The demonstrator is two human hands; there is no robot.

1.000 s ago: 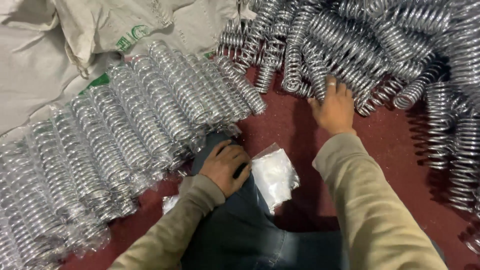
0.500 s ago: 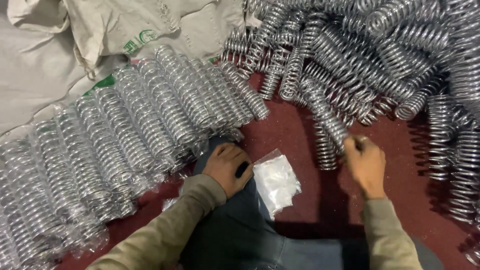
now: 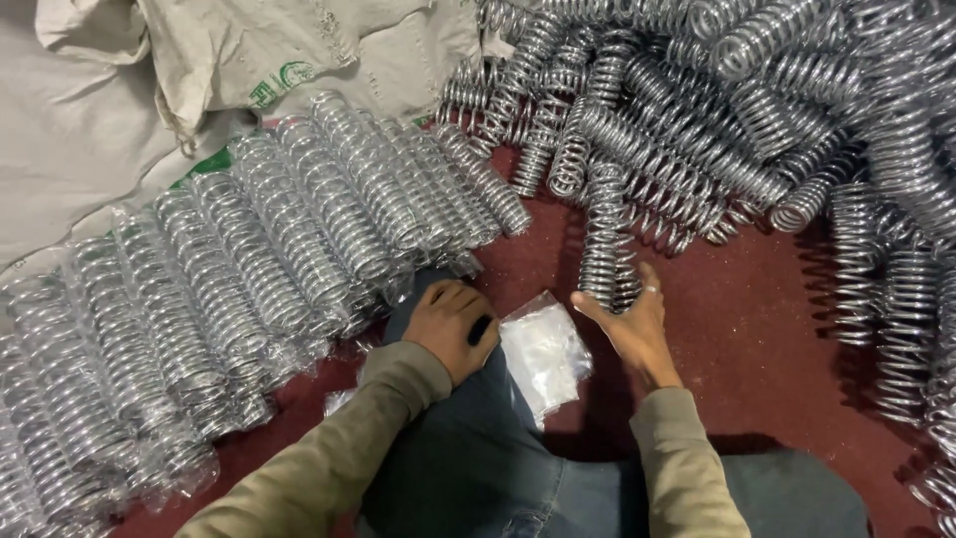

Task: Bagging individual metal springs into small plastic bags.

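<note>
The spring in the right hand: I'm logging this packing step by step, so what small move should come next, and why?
Probably bring the spring across to the stack of clear bags on the knee. The right hand grips its near end, the left hand rests beside the bags, and the bagged springs lie in a row to the left.

Two bare hands, olive sleeves, both forearms extended forward.
Left hand (image 3: 450, 327): knuckles up, fingers curled, resting low. Right hand (image 3: 629, 324): palm upturned, fingers cupped in grip.

Shiny silver springs (image 3: 609, 249) lie on a dark red floor (image 3: 757, 329). The sacks (image 3: 299, 60) are off-white with green print, the sleeves (image 3: 687, 468) olive, the trousers (image 3: 478, 458) dark blue-grey, and the plastic bags (image 3: 543, 349) clear.
</note>
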